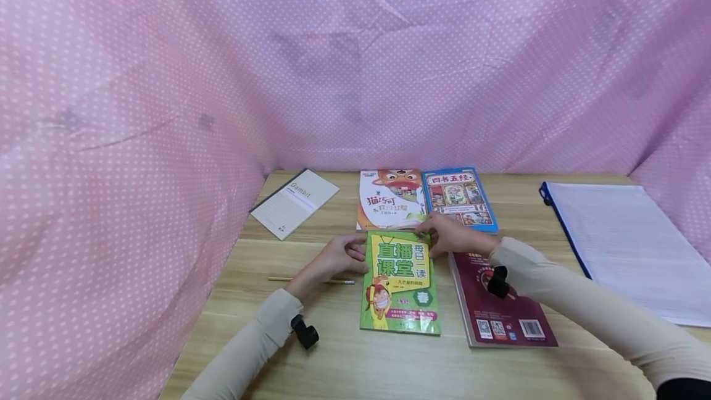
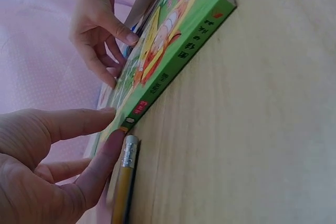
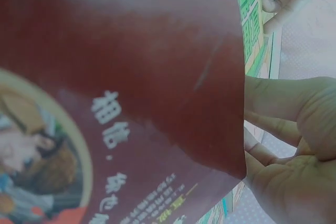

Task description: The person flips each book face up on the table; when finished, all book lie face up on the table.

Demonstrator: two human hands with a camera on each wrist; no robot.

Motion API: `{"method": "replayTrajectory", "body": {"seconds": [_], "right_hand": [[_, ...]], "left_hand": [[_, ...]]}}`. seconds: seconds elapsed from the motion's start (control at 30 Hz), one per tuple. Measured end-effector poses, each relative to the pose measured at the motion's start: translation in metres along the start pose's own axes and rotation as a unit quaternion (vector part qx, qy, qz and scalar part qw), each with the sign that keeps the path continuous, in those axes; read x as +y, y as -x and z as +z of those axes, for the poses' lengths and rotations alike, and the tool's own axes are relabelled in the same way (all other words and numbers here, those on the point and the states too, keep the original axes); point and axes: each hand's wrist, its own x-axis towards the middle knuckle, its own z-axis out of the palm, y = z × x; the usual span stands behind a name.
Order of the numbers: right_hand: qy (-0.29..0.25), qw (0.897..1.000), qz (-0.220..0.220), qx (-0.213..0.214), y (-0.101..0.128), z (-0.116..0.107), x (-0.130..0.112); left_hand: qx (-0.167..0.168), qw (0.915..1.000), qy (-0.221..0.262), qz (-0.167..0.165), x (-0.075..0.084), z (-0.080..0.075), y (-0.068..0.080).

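Note:
A green book (image 1: 401, 292) lies face up on the table. My left hand (image 1: 339, 257) holds its upper left corner; in the left wrist view the thumb (image 2: 107, 153) is against the spine's end and the index finger reaches the cover's top edge. My right hand (image 1: 452, 236) grips the upper right corner, its thumb on the cover's edge in the left wrist view. Below the right forearm lies a maroon book (image 1: 502, 310), which fills much of the right wrist view and hides the right fingertips there. Beside the left hand rests a yellow pencil (image 2: 124, 190) with an eraser end.
Behind the green book lie a white-and-orange picture book (image 1: 383, 202) and a blue-bordered book (image 1: 458, 196). A cream notebook (image 1: 294, 204) lies at the back left. To the right is a white zip pouch (image 1: 633, 239) with blue edging. Pink dotted cloth (image 1: 355, 79) surrounds the wooden table (image 1: 333, 363).

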Motion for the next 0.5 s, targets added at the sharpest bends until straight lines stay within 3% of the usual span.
{"method": "replayTrajectory", "body": {"seconds": [0.23,0.5], "right_hand": [[-0.015,1.000,0.002,0.004,0.001,-0.003,0.006],[-0.026,0.999,0.021,0.007,0.006,-0.005,0.008]], "left_hand": [[0.028,0.9995,0.014,0.004,0.011,0.002,-0.004],[-0.002,0.9998,0.008,0.015,0.026,0.012,-0.008]]}}
